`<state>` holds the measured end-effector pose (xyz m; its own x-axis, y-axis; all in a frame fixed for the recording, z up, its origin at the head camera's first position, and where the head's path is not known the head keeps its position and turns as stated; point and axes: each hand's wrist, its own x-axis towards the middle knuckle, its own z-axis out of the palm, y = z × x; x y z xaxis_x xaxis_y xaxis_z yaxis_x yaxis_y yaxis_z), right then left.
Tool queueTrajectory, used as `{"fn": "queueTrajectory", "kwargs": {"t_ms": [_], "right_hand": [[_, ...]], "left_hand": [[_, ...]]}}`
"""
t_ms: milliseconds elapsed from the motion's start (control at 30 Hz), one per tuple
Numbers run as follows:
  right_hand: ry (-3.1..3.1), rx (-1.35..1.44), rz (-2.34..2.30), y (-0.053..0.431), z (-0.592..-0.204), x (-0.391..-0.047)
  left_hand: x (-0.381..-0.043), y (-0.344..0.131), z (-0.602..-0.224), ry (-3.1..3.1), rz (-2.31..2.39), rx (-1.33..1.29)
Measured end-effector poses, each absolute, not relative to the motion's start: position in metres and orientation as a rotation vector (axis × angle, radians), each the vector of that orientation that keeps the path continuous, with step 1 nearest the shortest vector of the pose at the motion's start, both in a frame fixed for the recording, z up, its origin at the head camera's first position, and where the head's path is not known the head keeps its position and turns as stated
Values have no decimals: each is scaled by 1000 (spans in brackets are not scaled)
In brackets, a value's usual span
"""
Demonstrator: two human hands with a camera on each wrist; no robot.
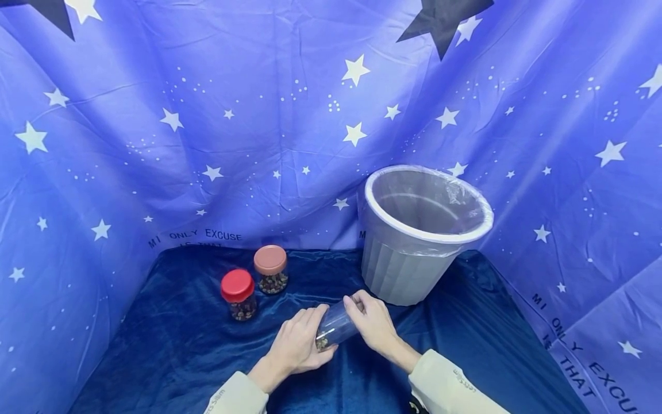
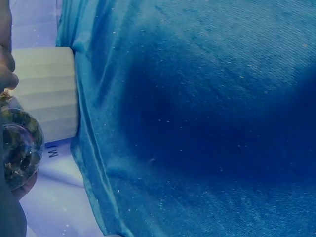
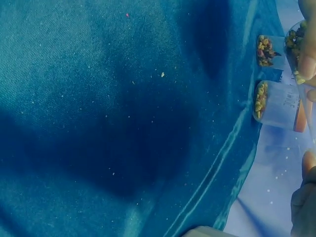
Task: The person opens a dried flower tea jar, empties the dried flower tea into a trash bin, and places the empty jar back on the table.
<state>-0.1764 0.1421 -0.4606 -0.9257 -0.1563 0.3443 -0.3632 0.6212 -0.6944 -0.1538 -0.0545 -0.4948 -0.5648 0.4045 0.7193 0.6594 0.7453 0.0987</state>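
A clear jar [image 1: 338, 323] lies tilted between my two hands, low over the cloth, with some dried bits at its lower left end. My left hand [image 1: 296, 347] grips that lower end, thumb below and fingers above. At the upper right end, my right hand [image 1: 374, 323] holds the jar with curled fingers; whether a lid sits under them is hidden. In the left wrist view the round base of the jar [image 2: 23, 148] shows dark contents. The right wrist view catches only part of the jar [image 3: 295, 47] beside the fingers.
A red-lidded jar [image 1: 238, 294] and a pink-lidded jar [image 1: 271, 269] stand at the left, both partly filled. Behind my right hand is a grey bin [image 1: 405, 273] with a clear liner. Dark blue cloth [image 1: 181, 345] covers the table; a starry curtain [image 1: 289, 126] hangs around it.
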Motion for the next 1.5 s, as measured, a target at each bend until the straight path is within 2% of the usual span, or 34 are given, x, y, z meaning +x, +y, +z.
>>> {"fn": "queueTrajectory", "kwargs": {"t_ms": [967,1500], "right_hand": [[-2417,615,1054,145,-463,-178],[-2249,774,1018,150,-465,-175]], "left_hand": [[-155,-61,-472,-2385,-620,-903],[-157,-64,-461,-2611,-943,-977]]}}
